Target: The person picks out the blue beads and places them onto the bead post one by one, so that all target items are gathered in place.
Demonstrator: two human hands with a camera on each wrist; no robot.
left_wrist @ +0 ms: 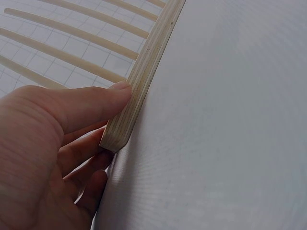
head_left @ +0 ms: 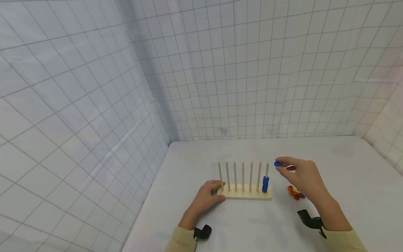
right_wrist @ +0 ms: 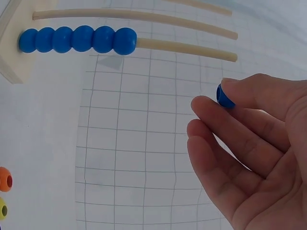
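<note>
- The small round blue wooden bead [right_wrist: 224, 97] sits pinched between thumb and fingertip of the right hand [head_left: 303, 178], in the air just right of the top of the rightmost peg; the bead's hole faces outward in the right wrist view, which fits a bead held to line up with a peg tip
- The right grip is closed on that bead, with the other fingers loosely curled beneath it
- The pale wooden rack with seven upright pegs [head_left: 245, 193] stands on the white desk [head_left: 346, 175]; a stack of six blue beads [head_left: 265, 184] sits low on its rightmost peg, and the peg's upper part is bare
- The left hand [head_left: 206, 198] holds the left end of the rack's base, thumb on the front edge and fingers curled round the end, likely to steady it; this grip is closed on the base
- A small cluster of loose orange, red, yellow and purple beads [head_left: 295, 193] lies on the desk right of the rack, just beside the right hand
- White gridded walls [head_left: 94, 87] enclose the desk; nothing stands between bead and peg tip
</note>
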